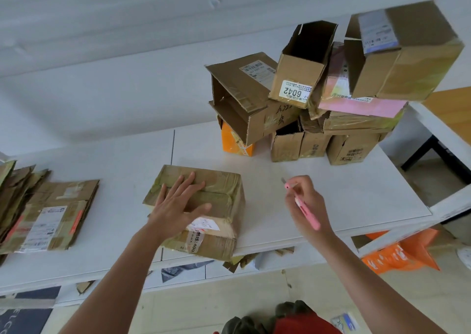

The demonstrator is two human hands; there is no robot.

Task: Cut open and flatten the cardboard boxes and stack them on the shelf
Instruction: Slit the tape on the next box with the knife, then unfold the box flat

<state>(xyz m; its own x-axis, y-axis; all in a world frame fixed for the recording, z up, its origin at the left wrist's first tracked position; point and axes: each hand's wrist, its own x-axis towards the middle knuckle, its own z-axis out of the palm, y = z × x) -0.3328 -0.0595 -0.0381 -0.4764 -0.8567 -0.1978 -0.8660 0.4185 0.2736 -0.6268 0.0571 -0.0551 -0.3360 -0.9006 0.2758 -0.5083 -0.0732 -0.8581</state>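
1. The taped box [201, 206] sits at the near edge of the counter [344, 196]; the left hand [178, 201] lies flat on it, grip spread apart.
2. The right hand [304, 203], grip clamped on the pink cutter [305, 210], hovers right of the box.
3. Slit along the top tape seam, blade shallow, away from the pressing fingers.

A white label [294, 92] on the small open box [300, 71] in the pile reads "6042", upside down. The strip label [194, 242] on the taped box [219, 198] under the left hand [178, 203] shows "400" and "BLACK". Other labels' print is too small to read.
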